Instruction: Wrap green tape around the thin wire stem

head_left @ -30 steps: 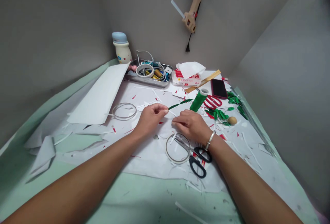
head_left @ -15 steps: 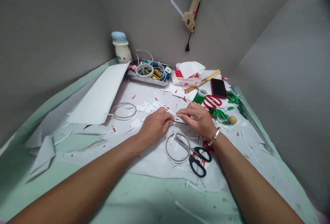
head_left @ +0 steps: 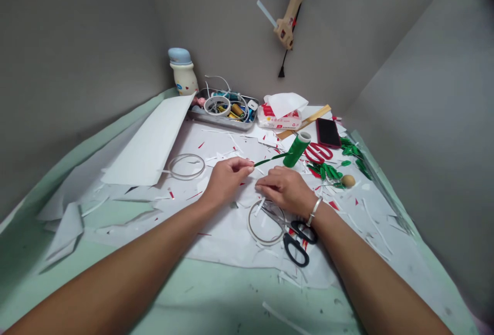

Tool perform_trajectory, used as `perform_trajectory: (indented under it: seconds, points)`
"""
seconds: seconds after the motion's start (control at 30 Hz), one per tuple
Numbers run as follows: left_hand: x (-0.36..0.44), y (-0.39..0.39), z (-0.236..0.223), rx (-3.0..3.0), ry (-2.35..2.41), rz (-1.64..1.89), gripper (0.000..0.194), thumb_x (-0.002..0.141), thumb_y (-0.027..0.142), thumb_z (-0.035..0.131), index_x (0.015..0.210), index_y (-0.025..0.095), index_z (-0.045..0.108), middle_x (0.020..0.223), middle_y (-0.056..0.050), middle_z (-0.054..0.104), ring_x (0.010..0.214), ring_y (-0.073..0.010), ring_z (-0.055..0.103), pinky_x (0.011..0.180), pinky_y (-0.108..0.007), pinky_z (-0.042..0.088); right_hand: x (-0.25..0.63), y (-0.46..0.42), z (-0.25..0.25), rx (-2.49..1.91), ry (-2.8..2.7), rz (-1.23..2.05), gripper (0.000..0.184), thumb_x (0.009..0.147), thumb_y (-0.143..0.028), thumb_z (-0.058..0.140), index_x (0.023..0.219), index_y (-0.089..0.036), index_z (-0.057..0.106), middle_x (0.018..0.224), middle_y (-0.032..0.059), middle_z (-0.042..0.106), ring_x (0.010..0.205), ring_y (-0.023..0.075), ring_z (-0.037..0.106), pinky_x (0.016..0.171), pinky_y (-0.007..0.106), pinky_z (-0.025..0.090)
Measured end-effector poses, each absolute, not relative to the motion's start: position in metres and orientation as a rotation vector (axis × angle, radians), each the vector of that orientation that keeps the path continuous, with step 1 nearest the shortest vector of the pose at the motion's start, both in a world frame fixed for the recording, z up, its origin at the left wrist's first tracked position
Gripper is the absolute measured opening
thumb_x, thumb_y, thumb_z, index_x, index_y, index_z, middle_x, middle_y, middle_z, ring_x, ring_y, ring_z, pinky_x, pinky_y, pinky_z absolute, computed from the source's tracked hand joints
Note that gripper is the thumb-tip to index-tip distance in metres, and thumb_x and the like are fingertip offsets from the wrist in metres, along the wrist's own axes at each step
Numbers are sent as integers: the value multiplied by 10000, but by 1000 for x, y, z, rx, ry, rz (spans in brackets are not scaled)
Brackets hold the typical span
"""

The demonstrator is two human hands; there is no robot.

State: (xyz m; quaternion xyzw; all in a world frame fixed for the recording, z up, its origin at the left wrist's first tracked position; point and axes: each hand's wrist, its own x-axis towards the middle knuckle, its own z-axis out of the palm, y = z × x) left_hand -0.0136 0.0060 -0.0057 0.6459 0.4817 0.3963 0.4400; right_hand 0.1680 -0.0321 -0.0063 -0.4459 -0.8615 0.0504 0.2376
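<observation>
My left hand (head_left: 228,178) is closed, thumb and forefinger pinching the near end of a slim green leaf-like strip (head_left: 272,159). The strip points right, its far end in front of a tilted spool of green thread (head_left: 297,150). My right hand (head_left: 287,188), with a bangle on the wrist, is just below the strip. Its fingers are drawn together; whether anything is between them is hidden. Black-handled scissors (head_left: 296,250) lie close under this hand, their blades across a roll of narrow tape (head_left: 250,227).
Red-handled scissors (head_left: 318,153), green leaves (head_left: 328,172), a wooden ball (head_left: 348,180) and a phone (head_left: 328,133) lie to the right. Behind are a metal tray (head_left: 222,119) and a tissue pack (head_left: 278,117). Paper scraps cover the white sheet. A glue gun (head_left: 287,21) hangs on the wall.
My left hand has risen slightly, and the green strip now swings up toward the spool. My right hand has come down and left, away from the spool and nearer the scissors.
</observation>
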Motion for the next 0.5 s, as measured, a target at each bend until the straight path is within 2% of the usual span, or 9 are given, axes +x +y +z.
perform_trajectory:
  seconds: [0.23, 0.37, 0.5]
  points:
    - [-17, 2, -9, 2197, 1342, 907, 171, 797, 200, 510, 827, 192, 679, 809, -24, 595, 721, -151, 558, 673, -274, 416, 173, -31, -1, -1111, -2271, -44, 190, 878, -327, 560, 896, -231, 723, 676, 16, 557, 666, 141, 479, 666, 283, 339]
    - [-14, -4, -9, 2356, 1134, 748, 192, 816, 181, 495, 840, 205, 684, 795, -21, 562, 730, -145, 542, 663, -261, 405, 179, -28, 1, -1180, -2089, 91, 183, 869, -318, 578, 866, -221, 733, 631, 11, 554, 646, 140, 501, 650, 278, 370]
    - [-12, -5, -6, 2215, 925, 753, 170, 806, 189, 529, 827, 214, 696, 809, -14, 599, 766, -140, 551, 706, -260, 418, 187, -23, -2, -1252, -1896, 258, 163, 851, -290, 594, 856, -201, 731, 656, 12, 598, 631, 131, 527, 607, 254, 403]
